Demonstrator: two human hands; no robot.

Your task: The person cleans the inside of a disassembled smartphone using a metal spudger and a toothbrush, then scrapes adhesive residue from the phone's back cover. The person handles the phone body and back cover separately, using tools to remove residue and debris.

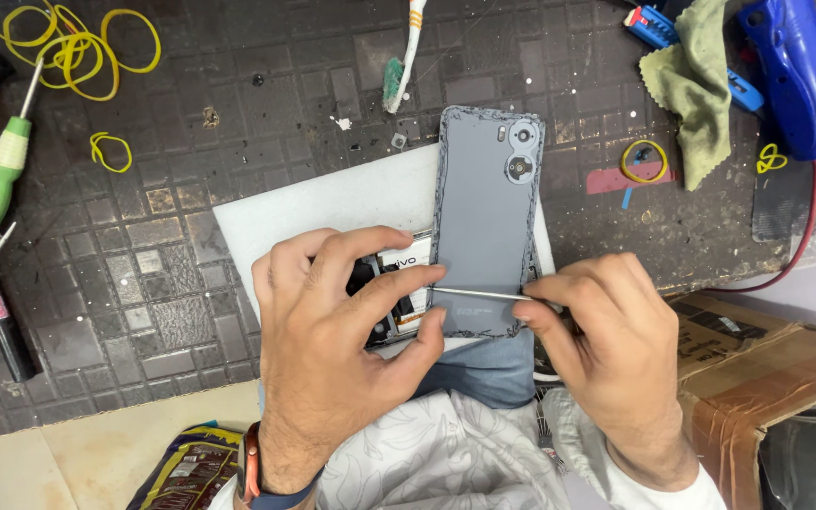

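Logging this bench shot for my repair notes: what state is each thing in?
Grey back cover: detached, glue residue along its edges.
Phone: opened, insides exposed.
Left hand: steadying cover.
Right hand: pinching thin metal tool, laid across cover.
Green screwdriver: lying unused.

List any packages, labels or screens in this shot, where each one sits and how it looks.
Snack wrapper: bottom edge, beside the left hand's wrist; crumpled, dark with yellow.
Cardboard box: lower right, past the right hand; brown, taped.
White label: inside the opened phone, beside the grey back cover; mostly hidden.
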